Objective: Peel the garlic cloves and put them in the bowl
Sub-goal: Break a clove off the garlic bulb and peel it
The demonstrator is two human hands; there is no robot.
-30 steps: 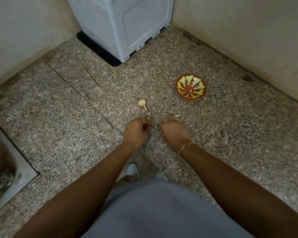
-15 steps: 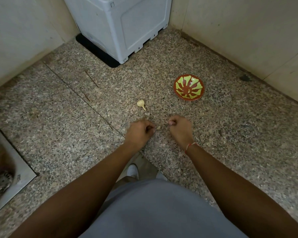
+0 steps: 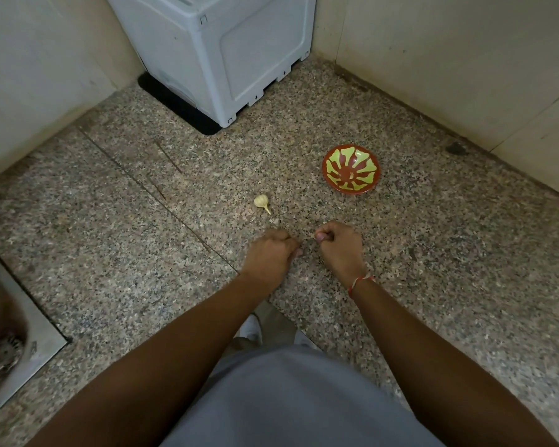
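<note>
On the speckled granite counter [image 3: 433,285], a small garlic bulb [image 3: 261,201] with a short dry stem lies alone, just beyond the left hand [image 3: 268,253] and well apart from the bowl [image 3: 351,169]. Nothing stands between the bulb and the bowl, or between the hands and either of them. A grey plastic appliance [image 3: 226,50] with a panelled side is set into the far corner on a black mat, and a steel sink [image 3: 10,343] with a round drain is seen at the left edge. A dark spot is noticed on the counter near the right wall [image 3: 465,59].

The counter is polished stone, flecked grey, pink and black, with a thin seam running diagonally across it. It is enclosed by plain cream walls at the left and right, which meet behind the appliance.

The bowl is round and shallow, glazed red-brown with yellow-green petal shapes radiating from the middle; no cloves can be made out inside it. The bulb is pale and papery.

Both hands are held low over the counter, curled into loose fists, with a narrow gap between them. The fingers of the left hand are closed and those of the right hand [image 3: 338,246] are pinched at the thumb; whether a clove or skin is gripped in either cannot be told. A red thread bracelet [image 3: 362,281] is worn on the right wrist.
</note>
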